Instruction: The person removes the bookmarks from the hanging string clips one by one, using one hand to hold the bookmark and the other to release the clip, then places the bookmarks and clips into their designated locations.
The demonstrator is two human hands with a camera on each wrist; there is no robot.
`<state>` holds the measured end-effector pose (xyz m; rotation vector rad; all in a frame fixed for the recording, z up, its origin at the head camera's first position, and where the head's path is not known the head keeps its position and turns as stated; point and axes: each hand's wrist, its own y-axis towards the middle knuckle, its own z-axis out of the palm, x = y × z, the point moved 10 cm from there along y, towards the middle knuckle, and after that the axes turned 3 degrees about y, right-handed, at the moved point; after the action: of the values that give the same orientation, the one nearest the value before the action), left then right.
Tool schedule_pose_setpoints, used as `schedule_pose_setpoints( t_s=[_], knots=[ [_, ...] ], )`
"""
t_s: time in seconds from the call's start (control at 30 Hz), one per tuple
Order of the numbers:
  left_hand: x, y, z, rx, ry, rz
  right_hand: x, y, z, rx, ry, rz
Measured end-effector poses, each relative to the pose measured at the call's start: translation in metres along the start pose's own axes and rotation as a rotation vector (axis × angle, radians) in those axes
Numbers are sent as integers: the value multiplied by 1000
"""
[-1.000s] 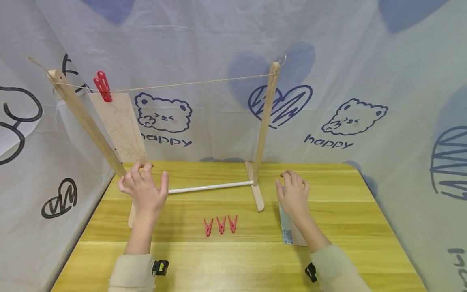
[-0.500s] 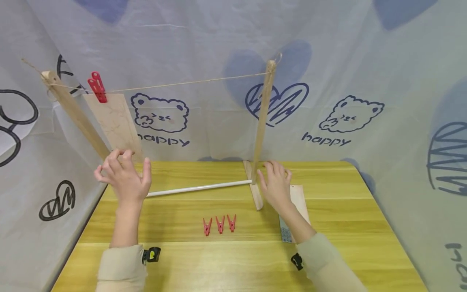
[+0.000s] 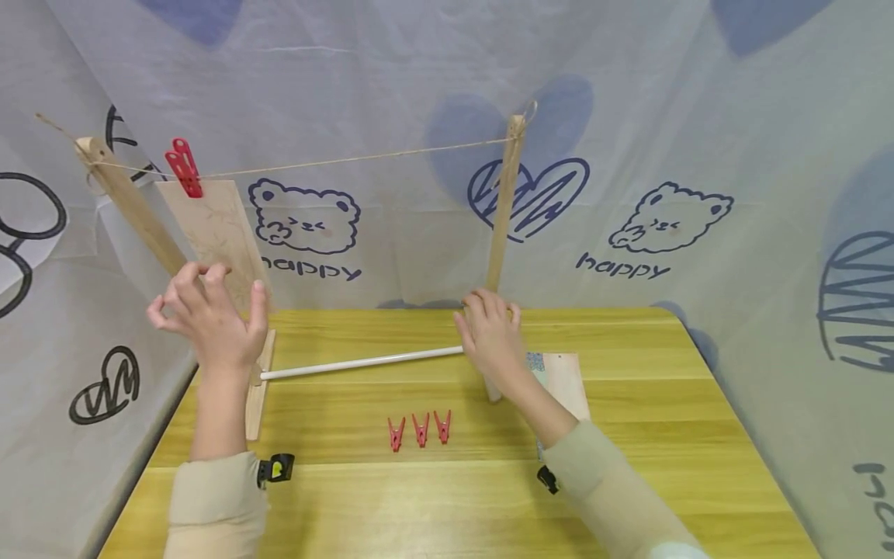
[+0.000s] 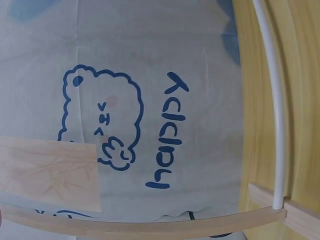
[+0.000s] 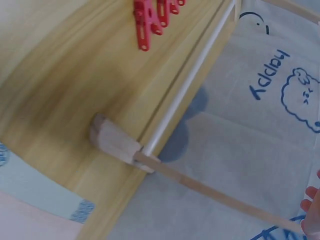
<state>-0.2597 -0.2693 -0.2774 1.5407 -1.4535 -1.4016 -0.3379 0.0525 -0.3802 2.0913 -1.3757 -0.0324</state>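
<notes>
Right hand (image 3: pixel 492 334) has moved from the cards (image 3: pixel 567 380) to the right post (image 3: pixel 504 210).
I can't tell if it grips the post. The left hand (image 3: pixel 216 322), its fingers loosely bent, holds nothing before the hanging card (image 3: pixel 209 217). Work now seems to be on the stand (image 3: pixel 363 362).

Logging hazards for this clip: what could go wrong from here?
The hanging card is held by one red clip, so a brush from the left hand, in front of it in the head view, might loosen it. The right hand is close to the right post; a bump could perhaps shift it and shake the string.
</notes>
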Motion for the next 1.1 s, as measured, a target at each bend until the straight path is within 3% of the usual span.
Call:
schedule_pose_setpoints(
  t_s=[0.33,1.1],
  knots=[
    [1,25,-6,-13,7,5,34,22,2,-18,-10,-91],
    [7,64,-12,-35,12,-18,77,53,9,63,-84,-130]
  ],
)
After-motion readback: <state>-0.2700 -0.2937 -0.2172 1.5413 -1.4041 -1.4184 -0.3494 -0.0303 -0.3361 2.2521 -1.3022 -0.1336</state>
